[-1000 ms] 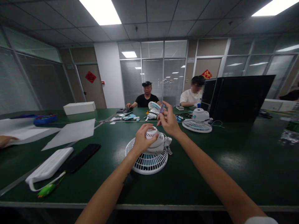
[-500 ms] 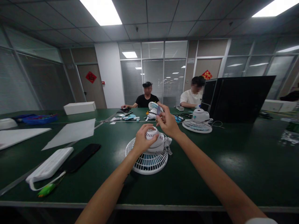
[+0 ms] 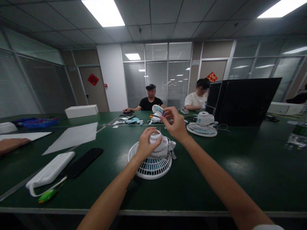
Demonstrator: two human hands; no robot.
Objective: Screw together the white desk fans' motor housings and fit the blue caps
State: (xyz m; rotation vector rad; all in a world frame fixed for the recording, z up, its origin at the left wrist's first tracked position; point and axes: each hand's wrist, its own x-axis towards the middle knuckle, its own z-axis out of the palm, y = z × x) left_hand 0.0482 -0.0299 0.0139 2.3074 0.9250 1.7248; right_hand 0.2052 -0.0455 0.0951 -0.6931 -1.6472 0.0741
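A small white fan (image 3: 151,164) lies grille-down on the green table (image 3: 216,179) in front of me. My left hand (image 3: 145,144) is closed over the round motor housing (image 3: 160,142) on top. My right hand (image 3: 175,123) pinches a small screwdriver (image 3: 162,115) with a purple handle, held upright with its thin shaft pointing down at the top of the housing.
A white keyboard (image 3: 50,171), a black phone (image 3: 83,161) and a green item (image 3: 46,195) lie at the left. Paper sheets (image 3: 72,135) sit beyond. A second fan (image 3: 202,124) and a black monitor back (image 3: 244,100) stand to the right. Two people sit across; another person's hand (image 3: 9,145) rests at far left.
My right hand lowered and turned the screwdriver from tilted to upright over the housing. Another person's hand at far left left the view and came back.
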